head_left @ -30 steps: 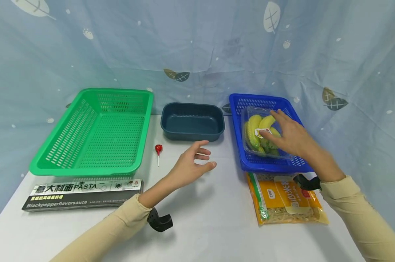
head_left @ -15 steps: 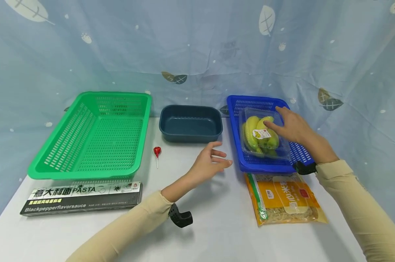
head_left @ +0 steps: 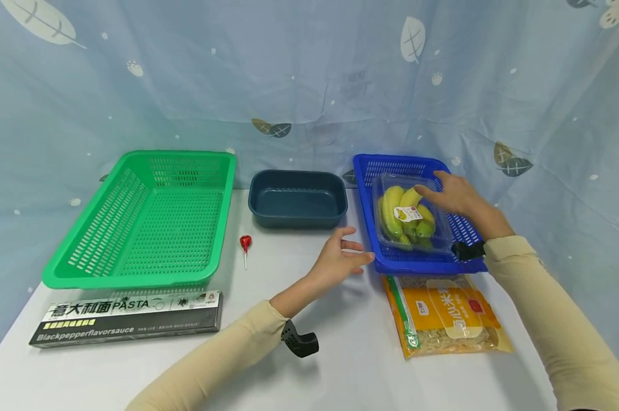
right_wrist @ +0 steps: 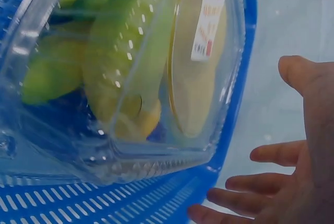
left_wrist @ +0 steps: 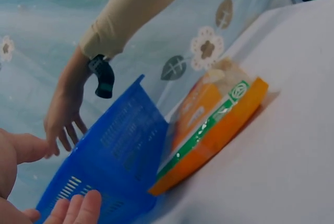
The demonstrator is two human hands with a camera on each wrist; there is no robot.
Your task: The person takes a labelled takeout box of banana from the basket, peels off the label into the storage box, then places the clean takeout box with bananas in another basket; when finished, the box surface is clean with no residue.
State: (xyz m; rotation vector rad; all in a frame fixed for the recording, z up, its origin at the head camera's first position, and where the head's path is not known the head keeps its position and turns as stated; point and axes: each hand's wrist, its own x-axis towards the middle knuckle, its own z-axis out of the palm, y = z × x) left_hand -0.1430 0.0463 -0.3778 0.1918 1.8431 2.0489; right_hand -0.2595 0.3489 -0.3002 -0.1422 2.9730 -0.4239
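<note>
A clear plastic box (head_left: 440, 235) of bananas (head_left: 393, 208) with a white label lies in the blue basket (head_left: 359, 197) at the right. My right hand (head_left: 455, 197) is over the basket's right side, thumb and fingers spread. In the right wrist view the box's clear wall (right_wrist: 156, 169) faces this hand (right_wrist: 282, 182), with a gap between them. Near the basket's front left side is my left hand (head_left: 337, 260), its fingers apart and holding nothing. From the left wrist view I cannot tell whether its fingers (left_wrist: 83, 208) touch the basket's wall.
An orange noodle bag (head_left: 448, 319) lies in front of the blue basket. A dark blue tub (head_left: 299, 221) stands at the back middle, with a red lollipop (head_left: 245, 244) to its left. Further left are a green basket (head_left: 222, 228) and a black pasta box (head_left: 129, 322).
My left hand has moved right, close to the blue basket. The right hand has shifted from over the banana box toward the basket's right side. The head view has turned slightly.
</note>
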